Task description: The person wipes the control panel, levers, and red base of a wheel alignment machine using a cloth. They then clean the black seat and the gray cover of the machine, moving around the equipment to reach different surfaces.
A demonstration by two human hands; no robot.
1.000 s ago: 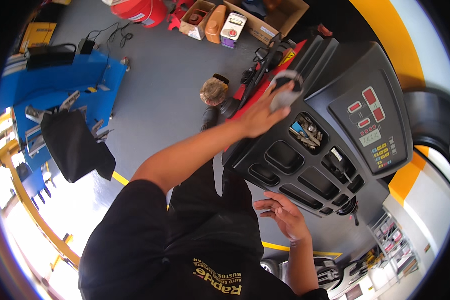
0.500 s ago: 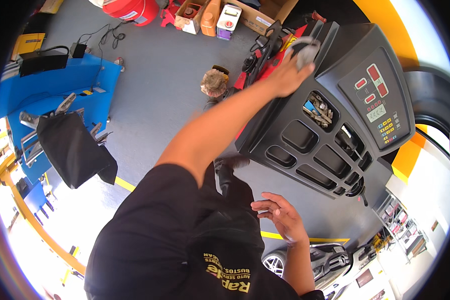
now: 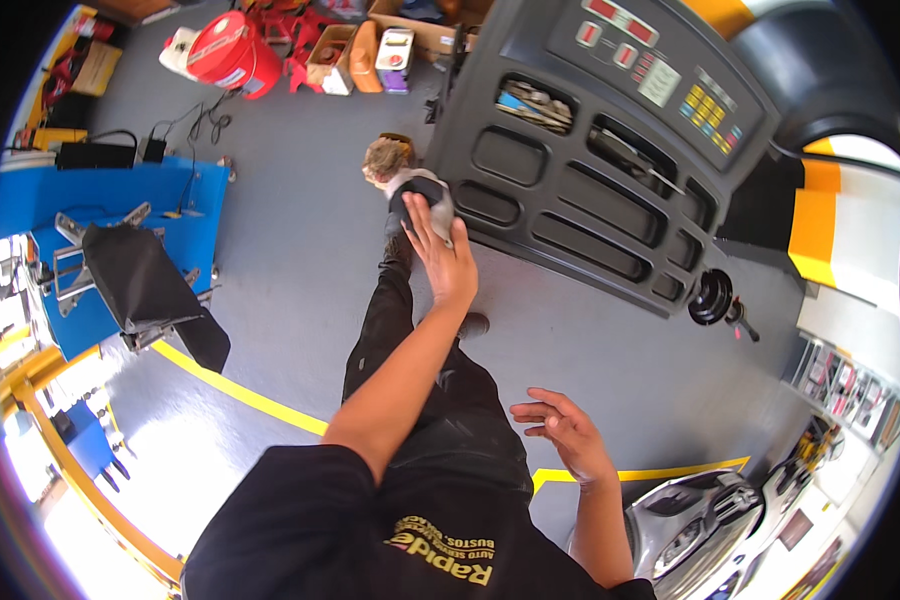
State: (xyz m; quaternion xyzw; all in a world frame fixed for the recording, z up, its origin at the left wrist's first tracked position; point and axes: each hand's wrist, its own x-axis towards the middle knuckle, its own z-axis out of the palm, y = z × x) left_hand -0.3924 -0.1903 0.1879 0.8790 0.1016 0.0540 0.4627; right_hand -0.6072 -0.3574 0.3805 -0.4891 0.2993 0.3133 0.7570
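Note:
My left hand is stretched forward at the near left corner of a dark grey wheel balancer. Its fingers press on a light grey and black cloth, which looks like a rag and hangs beside the machine's edge. The hand partly covers it. My right hand is raised in front of my body, fingers apart, and holds nothing. Among the balancer's moulded compartments, one contains small metal pieces and something blue. Another has a dark tool in it.
A shaggy tan bundle rests on the floor beyond my left hand. Behind it stand a red bucket, bottles and boxes. A blue machine with a black cover is left. A car stands at lower right.
My left hand has come off the balancer's upper left side, back toward me and left, carrying the cloth. The view has turned and shifted; my right hand stays raised.

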